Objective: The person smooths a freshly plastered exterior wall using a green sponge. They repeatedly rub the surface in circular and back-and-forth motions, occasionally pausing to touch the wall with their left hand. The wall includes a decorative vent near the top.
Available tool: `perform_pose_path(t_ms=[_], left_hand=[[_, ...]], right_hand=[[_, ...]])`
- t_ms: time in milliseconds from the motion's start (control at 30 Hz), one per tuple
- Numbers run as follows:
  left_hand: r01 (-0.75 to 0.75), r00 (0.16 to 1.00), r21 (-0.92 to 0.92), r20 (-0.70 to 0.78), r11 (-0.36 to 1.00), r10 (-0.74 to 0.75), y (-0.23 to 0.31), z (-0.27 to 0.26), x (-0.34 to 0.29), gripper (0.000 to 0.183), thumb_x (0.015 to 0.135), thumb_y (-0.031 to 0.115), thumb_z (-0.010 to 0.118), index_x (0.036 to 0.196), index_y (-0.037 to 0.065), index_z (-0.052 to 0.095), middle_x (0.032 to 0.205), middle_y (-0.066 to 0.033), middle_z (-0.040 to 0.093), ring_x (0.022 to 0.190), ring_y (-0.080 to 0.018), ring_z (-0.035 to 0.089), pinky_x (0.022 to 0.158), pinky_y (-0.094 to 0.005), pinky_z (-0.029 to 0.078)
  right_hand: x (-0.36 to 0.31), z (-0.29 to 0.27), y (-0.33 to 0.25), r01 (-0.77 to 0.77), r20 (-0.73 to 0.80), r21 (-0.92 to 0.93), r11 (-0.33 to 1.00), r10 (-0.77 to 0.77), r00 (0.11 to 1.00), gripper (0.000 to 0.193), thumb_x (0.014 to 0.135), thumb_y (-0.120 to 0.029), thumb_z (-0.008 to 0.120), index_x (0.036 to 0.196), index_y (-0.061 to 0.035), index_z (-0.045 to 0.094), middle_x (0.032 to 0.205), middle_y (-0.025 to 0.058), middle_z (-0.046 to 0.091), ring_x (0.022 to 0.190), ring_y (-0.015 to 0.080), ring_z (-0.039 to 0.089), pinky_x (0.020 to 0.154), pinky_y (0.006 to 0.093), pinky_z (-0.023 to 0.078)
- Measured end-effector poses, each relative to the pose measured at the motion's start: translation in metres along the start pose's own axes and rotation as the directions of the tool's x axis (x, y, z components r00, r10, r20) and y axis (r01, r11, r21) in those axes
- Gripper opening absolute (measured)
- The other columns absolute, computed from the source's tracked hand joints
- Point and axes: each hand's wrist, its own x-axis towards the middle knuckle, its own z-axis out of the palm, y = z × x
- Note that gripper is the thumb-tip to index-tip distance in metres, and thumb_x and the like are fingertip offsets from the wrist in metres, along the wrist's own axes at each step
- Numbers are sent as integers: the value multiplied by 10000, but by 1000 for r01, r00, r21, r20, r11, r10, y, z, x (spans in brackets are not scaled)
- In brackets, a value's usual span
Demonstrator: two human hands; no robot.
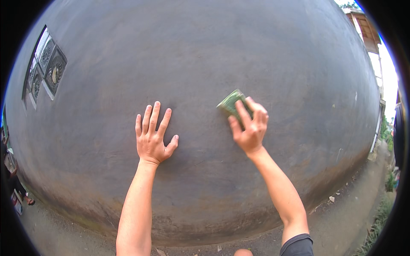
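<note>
A dark grey plastered wall [200, 55] fills most of the head view. Flat against it, fingers spread, lies my left hand [153, 138], holding nothing. To its right and about level, my right hand [252, 128] grips a green, flat, squarish pad [232, 101], perhaps a folded cloth or scouring pad; its exact kind is blurred. The fingers and thumb press the pad to the wall, and its upper left corner sticks out past them. Part of the pad is hidden under my fingers.
A window with patterned grilles [54, 70] is set in the wall at the upper left. Paved ground [341, 222] runs along the wall's foot, with small debris and grass [380, 222] at the right. A person's leg [21, 190] shows at the far left edge.
</note>
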Motion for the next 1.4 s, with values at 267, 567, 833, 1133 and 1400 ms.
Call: perform_pose_path(t_ms=[267, 567, 833, 1133, 1400], left_hand=[[7, 1000, 30, 3, 1000, -7, -3, -4, -4, 840, 864, 424, 694, 1663, 235, 517, 1788, -120, 385, 1657, -343, 330, 1350, -574, 211], [112, 987, 1, -113, 994, -111, 18, 16, 1, 731, 842, 306, 675, 1551, 159, 574, 1746, -153, 424, 1624, -391, 354, 1334, -613, 221], [130, 983, -25, -129, 991, -132, 33, 21, 3, 716, 878, 316, 667, 1563, 140, 550, 1755, -163, 404, 1633, -393, 331, 1328, -616, 227], [144, 982, -22, -122, 989, -146, 30, 17, 1, 639, 958, 297, 672, 1569, 154, 556, 1742, -154, 421, 1624, -386, 346, 1325, -610, 234], [145, 980, -11, -140, 989, -145, 31, 18, 1, 556, 1013, 242, 643, 1560, 168, 576, 1730, -145, 440, 1617, -375, 363, 1322, -600, 245]], right_hand=[[17, -8, 16, 294, 142, 179, 939, -320, 936, 463, 889, -370, 863, 1308, -191, 783, 1401, 97, 692, 1223, 288, 664, 1039, 458, 527], [5, -3, 3, 463, 184, 358, 811, -547, 817, 468, 882, -346, 869, 1316, -186, 794, 1410, 86, 700, 1230, 283, 667, 1076, 459, 511], [-26, 5, -18, 597, 121, 449, 665, -707, 696, 458, 865, -347, 864, 1306, -239, 803, 1437, 70, 695, 1229, 262, 647, 1062, 444, 492], [-13, 10, -41, 401, 118, 288, 870, -448, 886, 457, 891, -391, 833, 1312, -220, 785, 1387, 77, 694, 1227, 270, 650, 1064, 465, 484], [28, 23, -22, -75, -50, 41, 996, 77, 996, 460, 840, -278, 863, 1284, -173, 809, 1383, 115, 701, 1238, 305, 640, 1058, 475, 462]])
